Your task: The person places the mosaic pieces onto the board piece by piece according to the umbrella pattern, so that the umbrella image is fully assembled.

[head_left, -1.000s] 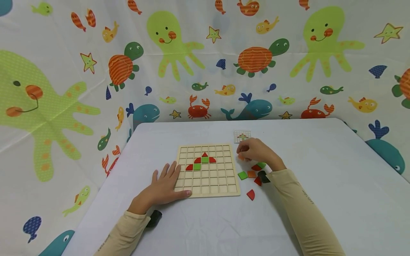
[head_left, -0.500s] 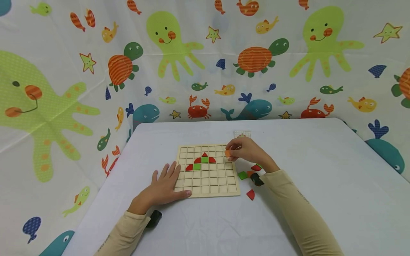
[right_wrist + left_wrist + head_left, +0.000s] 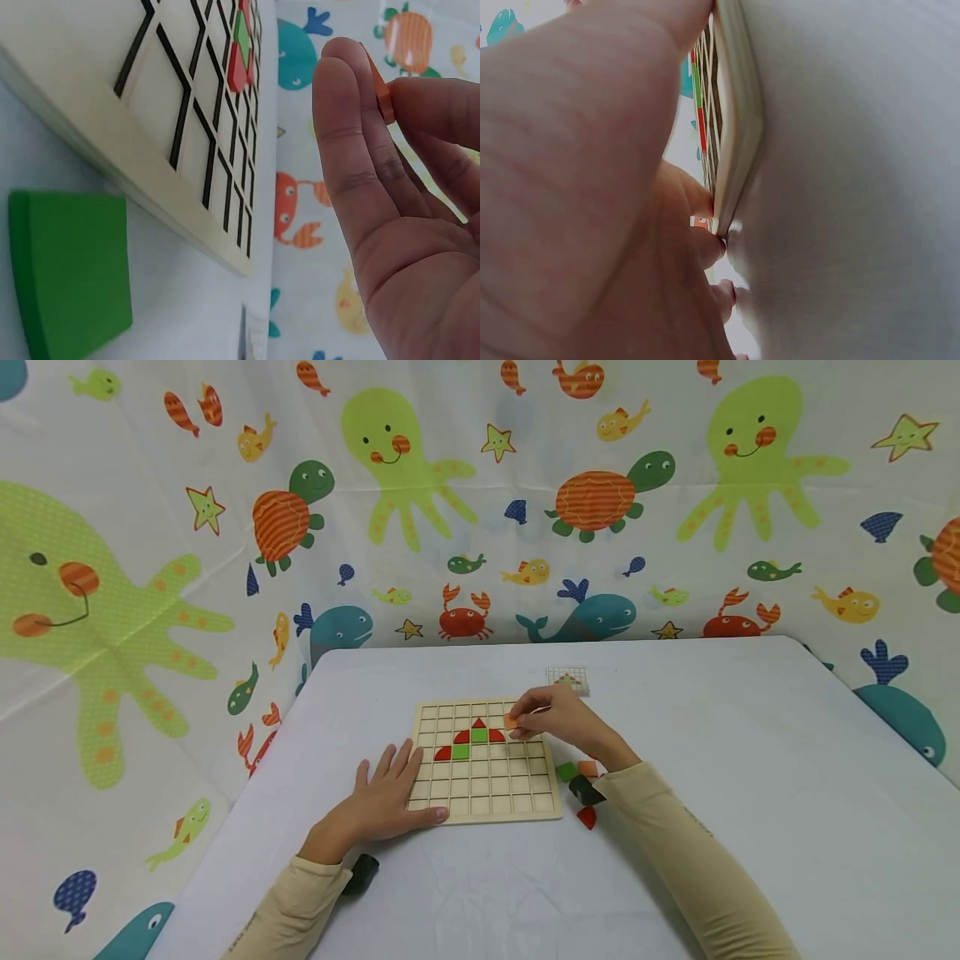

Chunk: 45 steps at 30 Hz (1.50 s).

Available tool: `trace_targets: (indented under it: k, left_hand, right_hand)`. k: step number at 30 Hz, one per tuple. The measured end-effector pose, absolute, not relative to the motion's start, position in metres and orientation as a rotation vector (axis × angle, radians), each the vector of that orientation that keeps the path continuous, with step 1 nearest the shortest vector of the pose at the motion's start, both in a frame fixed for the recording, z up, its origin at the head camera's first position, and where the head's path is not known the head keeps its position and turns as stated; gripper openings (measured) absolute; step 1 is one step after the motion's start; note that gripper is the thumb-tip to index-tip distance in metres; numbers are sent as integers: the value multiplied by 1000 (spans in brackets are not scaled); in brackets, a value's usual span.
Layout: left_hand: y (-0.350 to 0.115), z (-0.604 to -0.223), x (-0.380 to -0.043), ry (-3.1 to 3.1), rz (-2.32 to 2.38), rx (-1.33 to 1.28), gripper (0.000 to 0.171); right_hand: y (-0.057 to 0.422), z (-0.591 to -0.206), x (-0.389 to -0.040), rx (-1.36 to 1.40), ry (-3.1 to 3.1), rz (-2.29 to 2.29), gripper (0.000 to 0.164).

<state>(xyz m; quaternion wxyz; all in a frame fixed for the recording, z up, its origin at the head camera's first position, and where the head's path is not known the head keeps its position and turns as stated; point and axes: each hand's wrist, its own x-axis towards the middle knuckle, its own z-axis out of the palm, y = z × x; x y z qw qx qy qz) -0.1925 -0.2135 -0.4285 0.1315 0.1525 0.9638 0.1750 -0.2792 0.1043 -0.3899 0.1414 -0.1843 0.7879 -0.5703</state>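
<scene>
Between the thumb and fingertips of my right hand [image 3: 558, 717] I pinch a small orange tile [image 3: 381, 94], raised over the upper right part of the wooden grid board [image 3: 498, 787]. My left hand [image 3: 384, 797] rests with spread fingers along the board's left side, its thumb on the front edge. Set in the board's cells are a red triangle [image 3: 479, 723], green squares [image 3: 461, 752] and several red curved-edged tiles [image 3: 497, 737]. In the left wrist view the fingertips touch the board's edge [image 3: 739, 127].
Right of the board lie a green tile [image 3: 566, 772], an orange tile [image 3: 588, 768] and a red curved-edged tile [image 3: 587, 817]. My right forearm partly covers this group. A small printed pattern card [image 3: 567, 677] lies beyond the board. A sea-animal curtain [image 3: 450, 485] hangs behind the table.
My right hand has moved left with the orange tile, from beside the board to over its upper right cells. The pattern card is more exposed. My left hand has stayed put.
</scene>
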Motion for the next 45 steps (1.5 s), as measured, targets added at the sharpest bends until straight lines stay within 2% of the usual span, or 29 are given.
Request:
trace_targets:
  k: [8, 29, 45]
  left_hand:
    - [-214, -430, -194, 2791, 499, 440, 119]
    - [-216, -432, -198, 2789, 505, 448, 120]
    - [-216, -432, -197, 2787, 508, 449, 120]
  right_hand:
    - [93, -398, -274, -615, 2199, -1622, 23]
    - [73, -412, -270, -824, 2416, -1152, 31]
    - [67, -406, -265, -971, 2529, -994, 33]
